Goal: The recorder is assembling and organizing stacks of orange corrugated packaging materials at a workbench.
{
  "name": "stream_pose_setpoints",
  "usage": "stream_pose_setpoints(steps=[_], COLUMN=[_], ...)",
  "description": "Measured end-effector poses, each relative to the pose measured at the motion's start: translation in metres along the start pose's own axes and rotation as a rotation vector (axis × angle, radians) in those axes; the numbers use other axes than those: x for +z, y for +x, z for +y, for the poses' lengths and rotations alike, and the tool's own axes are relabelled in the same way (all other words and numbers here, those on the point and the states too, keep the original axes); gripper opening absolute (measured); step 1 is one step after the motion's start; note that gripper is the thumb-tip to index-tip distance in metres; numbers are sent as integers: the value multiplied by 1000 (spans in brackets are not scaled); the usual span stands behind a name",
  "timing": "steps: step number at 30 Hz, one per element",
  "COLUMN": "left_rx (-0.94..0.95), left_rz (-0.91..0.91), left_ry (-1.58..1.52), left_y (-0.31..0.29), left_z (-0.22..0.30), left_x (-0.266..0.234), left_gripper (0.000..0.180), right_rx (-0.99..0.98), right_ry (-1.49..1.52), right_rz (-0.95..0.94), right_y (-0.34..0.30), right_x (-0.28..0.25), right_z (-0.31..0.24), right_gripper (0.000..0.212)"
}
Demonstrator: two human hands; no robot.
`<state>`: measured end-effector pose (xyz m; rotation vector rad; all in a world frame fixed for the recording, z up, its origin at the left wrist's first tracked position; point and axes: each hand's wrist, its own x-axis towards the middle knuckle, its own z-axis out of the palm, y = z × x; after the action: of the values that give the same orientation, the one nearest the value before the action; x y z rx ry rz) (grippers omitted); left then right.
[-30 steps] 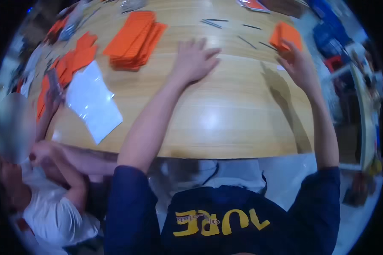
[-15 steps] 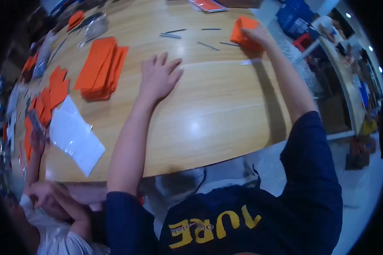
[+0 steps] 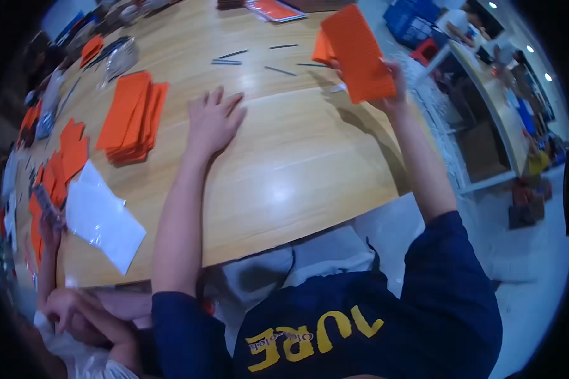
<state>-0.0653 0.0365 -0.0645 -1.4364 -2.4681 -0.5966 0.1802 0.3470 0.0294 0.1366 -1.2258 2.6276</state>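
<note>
My right hand (image 3: 391,81) grips a long orange envelope (image 3: 356,52) and holds it raised above the far right part of the wooden table (image 3: 297,164). Another orange piece (image 3: 323,47) shows just behind it. My left hand (image 3: 213,120) lies flat on the table, fingers spread, holding nothing. A stack of orange envelopes (image 3: 133,115) lies just to the left of that hand.
Thin dark sticks (image 3: 253,58) lie scattered beyond my left hand. Clear plastic bags (image 3: 103,218) and more orange pieces (image 3: 63,161) sit at the left. Another person's hands (image 3: 76,309) are at the lower left corner. Blue crates (image 3: 417,19) stand far right.
My right hand has lifted the orange envelope off the table and tilted it up. My left hand stays flat on the wood. The view has swung to the right.
</note>
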Motion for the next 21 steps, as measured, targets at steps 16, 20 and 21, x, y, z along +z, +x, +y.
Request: stream_pose_setpoints(steps=[16, 20, 21], left_rx=[78, 22, 11], left_rz=[82, 45, 52], left_ry=[-96, -55, 50], left_y=[0, -7, -2], left_z=[-5, 6, 13], left_x=[-3, 2, 7], left_gripper=[47, 46, 50], right_rx=[263, 314, 248], right_ry=[372, 354, 310], right_rz=[-229, -179, -143], right_y=[15, 8, 3], right_x=[42, 35, 41], right_z=[115, 117, 119], right_gripper=[94, 95, 95])
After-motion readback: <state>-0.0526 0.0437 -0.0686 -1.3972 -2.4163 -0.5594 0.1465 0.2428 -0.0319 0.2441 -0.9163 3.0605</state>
